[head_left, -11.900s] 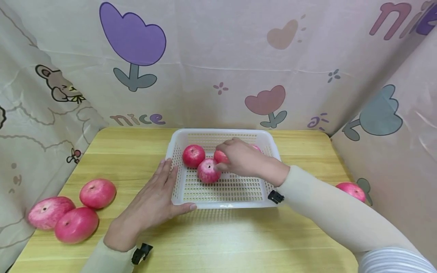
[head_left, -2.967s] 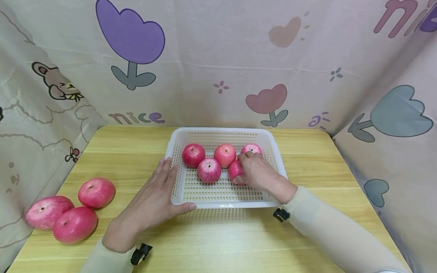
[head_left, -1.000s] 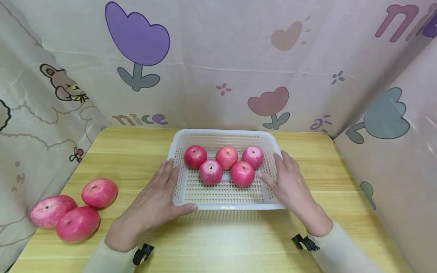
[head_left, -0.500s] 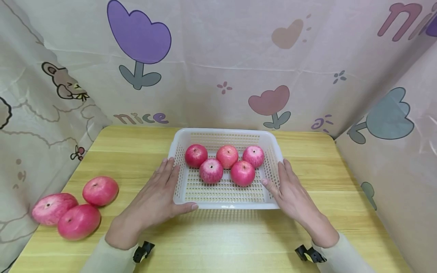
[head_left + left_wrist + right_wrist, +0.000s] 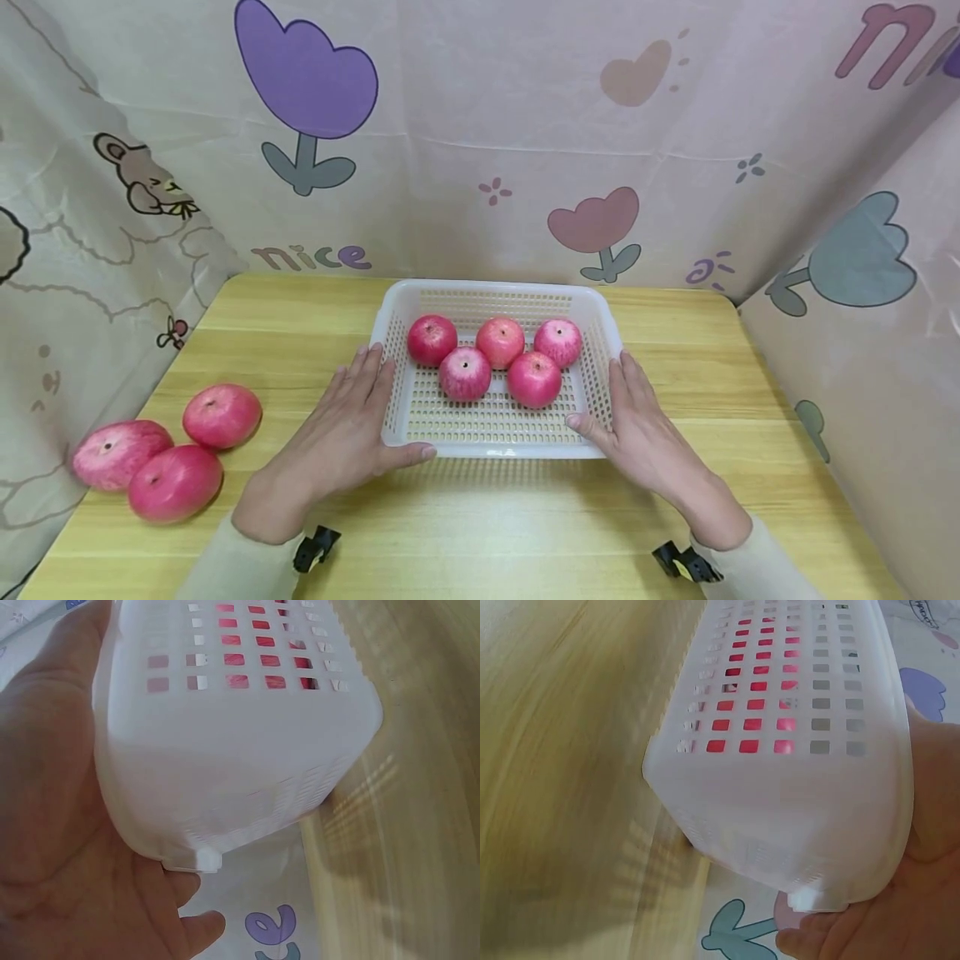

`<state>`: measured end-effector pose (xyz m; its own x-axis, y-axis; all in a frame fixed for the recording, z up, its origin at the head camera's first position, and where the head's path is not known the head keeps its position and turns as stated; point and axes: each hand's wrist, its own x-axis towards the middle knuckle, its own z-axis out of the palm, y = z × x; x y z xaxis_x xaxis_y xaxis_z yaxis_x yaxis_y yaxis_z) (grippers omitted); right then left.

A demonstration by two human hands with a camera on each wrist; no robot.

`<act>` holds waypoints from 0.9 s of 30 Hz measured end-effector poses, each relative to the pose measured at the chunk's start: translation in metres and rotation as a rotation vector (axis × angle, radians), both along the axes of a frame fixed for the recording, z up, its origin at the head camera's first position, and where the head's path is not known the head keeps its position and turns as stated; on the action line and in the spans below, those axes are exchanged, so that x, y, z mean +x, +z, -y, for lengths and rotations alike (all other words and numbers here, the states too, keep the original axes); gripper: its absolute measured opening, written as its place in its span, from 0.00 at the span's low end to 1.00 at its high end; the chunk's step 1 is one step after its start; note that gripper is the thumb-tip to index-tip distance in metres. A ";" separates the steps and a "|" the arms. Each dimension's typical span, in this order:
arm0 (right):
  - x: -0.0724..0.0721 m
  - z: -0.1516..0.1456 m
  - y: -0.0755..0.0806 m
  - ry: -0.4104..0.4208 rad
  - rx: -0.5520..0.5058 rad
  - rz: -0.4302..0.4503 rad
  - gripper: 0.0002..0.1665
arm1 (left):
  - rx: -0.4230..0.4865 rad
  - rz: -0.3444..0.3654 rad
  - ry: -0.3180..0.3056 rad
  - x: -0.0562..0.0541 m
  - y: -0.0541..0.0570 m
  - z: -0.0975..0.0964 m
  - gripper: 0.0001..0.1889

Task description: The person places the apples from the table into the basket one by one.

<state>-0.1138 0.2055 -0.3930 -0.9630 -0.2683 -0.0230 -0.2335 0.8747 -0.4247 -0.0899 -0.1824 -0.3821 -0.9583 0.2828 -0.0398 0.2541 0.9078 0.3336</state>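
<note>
A white plastic basket (image 5: 506,452) with perforated walls sits on the wooden table, and several pink-red apples (image 5: 534,379) are grouped in its back half. My left hand (image 5: 330,437) rests on the basket's left rim, fingers straight and thumb along the front rim. On the opposite side, my right hand (image 5: 652,433) lies against the right rim with straight fingers, its thumb over the front right corner. In the left wrist view the palm (image 5: 67,825) is against the basket's rim; some fingertips show below it. The right wrist view has the right palm (image 5: 922,885) similarly placed.
Three more apples (image 5: 176,483) lie together on the table (image 5: 480,533) at the left, beside the curtain. A patterned curtain (image 5: 465,100) stands behind the table and along both sides. Each sleeve has a black clip (image 5: 315,548) near the wrist.
An apple formerly at the table's right edge is gone from there. My right hand set an apple front right in the basket, released it, and moved to the right rim. My left hand stayed put.
</note>
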 end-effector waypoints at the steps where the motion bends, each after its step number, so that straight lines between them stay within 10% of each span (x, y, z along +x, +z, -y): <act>1: 0.000 0.000 0.000 0.006 0.011 -0.001 0.68 | 0.000 0.003 0.000 0.000 0.001 0.000 0.73; 27: 0.003 -0.004 0.001 0.048 0.078 0.000 0.74 | -0.005 0.007 0.003 -0.001 0.006 0.003 0.75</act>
